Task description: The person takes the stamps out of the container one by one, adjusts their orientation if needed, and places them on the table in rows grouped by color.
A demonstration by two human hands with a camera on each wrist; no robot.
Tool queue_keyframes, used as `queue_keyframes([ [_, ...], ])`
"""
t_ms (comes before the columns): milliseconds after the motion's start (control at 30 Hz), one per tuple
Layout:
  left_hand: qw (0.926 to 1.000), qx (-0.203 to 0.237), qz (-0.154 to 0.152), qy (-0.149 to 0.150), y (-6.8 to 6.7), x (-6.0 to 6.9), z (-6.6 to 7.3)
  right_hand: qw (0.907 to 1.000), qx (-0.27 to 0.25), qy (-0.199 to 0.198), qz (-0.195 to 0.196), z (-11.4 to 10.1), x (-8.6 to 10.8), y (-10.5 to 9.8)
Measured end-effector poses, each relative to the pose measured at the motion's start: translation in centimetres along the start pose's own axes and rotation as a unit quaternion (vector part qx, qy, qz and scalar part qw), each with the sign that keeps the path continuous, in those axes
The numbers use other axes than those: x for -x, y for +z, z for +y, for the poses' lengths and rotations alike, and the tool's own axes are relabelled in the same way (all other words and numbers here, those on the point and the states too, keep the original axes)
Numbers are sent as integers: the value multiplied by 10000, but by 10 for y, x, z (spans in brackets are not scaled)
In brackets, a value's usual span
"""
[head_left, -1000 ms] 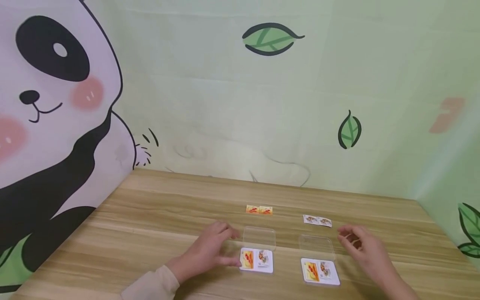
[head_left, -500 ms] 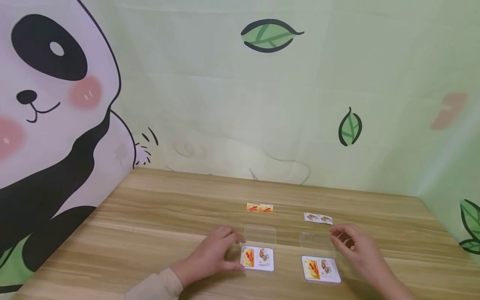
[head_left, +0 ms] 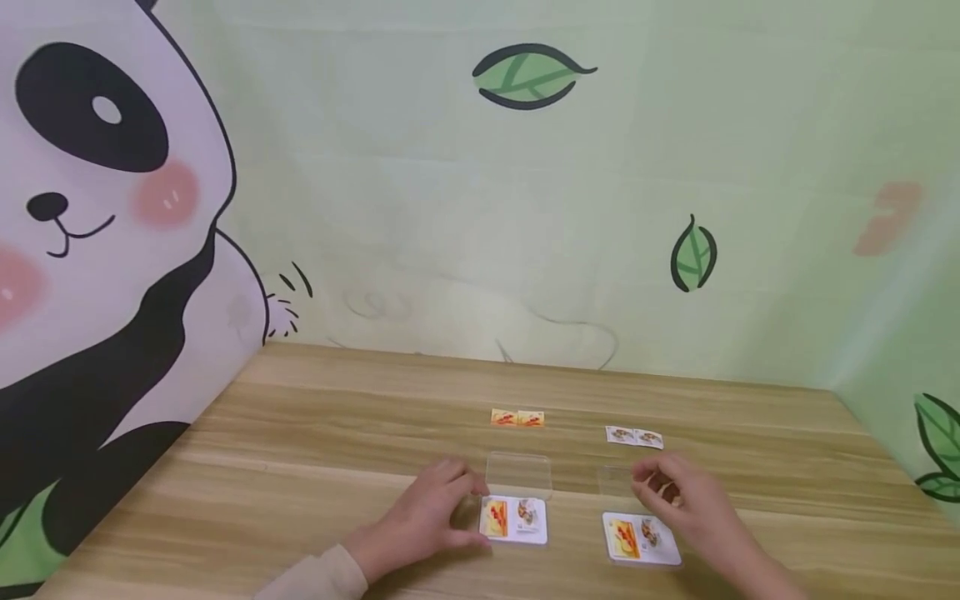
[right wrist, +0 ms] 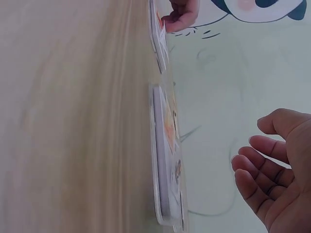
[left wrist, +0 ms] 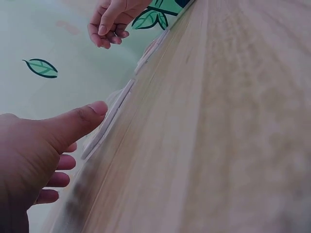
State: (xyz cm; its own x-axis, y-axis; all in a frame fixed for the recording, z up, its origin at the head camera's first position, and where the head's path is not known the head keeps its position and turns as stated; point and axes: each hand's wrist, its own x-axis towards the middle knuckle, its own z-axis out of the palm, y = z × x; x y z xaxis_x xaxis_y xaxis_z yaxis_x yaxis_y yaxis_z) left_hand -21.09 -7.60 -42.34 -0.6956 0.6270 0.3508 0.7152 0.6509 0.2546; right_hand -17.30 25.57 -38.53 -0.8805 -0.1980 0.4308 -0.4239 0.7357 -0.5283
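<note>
Two flat clear-lidded cases lie unlatched on the table, lids folded back. The left case (head_left: 528,533) carries an orange-yellow picture piece (head_left: 495,517) and a white one with a brownish picture (head_left: 528,514). Similar pieces lie in the right case (head_left: 624,552). My left hand (head_left: 427,517) is at the left case's left edge, thumb and fingers spread; whether they touch it I cannot tell. Over the right side of the right case hovers my right hand (head_left: 693,504), fingers loosely bent and holding nothing. It partly hides that case's clear lid (head_left: 615,482).
Behind the left case lies a pair of orange picture pieces (head_left: 517,417). A pair of white picture pieces (head_left: 633,437) lies behind the right case. A printed cloth wall (head_left: 420,208) borders the wooden table (head_left: 300,417) at the back.
My right hand has moved left, from beside the right case to over its lid. My left hand has shifted slightly right, closer to the left case. The cases and pieces stay put.
</note>
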Motion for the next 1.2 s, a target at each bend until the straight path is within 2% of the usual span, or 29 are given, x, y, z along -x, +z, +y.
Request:
queue_keyframes([
  [133, 9999, 39, -105, -112, 1, 1, 0, 9995, -141, -273, -98, -6, -2, 5],
  [300, 9997, 74, -176, -153, 1, 1, 0, 9987, -348, -193, -306, -12, -4, 8],
  [433, 9997, 59, -148, -167, 2, 0, -1, 9985, -320, -186, -409, -16, -7, 11],
  [667, 9994, 122, -156, -275, 5, 0, -2, 9966, -245, -568, -543, -21, -11, 21],
  [900, 9989, 181, -198, -387, 6, 0, -3, 9939, -235, -526, -941, -30, -19, 28],
  [1200, 9986, 272, -171, -425, 6, 0, -3, 9905, -300, -547, -1226, -39, -27, 36],
])
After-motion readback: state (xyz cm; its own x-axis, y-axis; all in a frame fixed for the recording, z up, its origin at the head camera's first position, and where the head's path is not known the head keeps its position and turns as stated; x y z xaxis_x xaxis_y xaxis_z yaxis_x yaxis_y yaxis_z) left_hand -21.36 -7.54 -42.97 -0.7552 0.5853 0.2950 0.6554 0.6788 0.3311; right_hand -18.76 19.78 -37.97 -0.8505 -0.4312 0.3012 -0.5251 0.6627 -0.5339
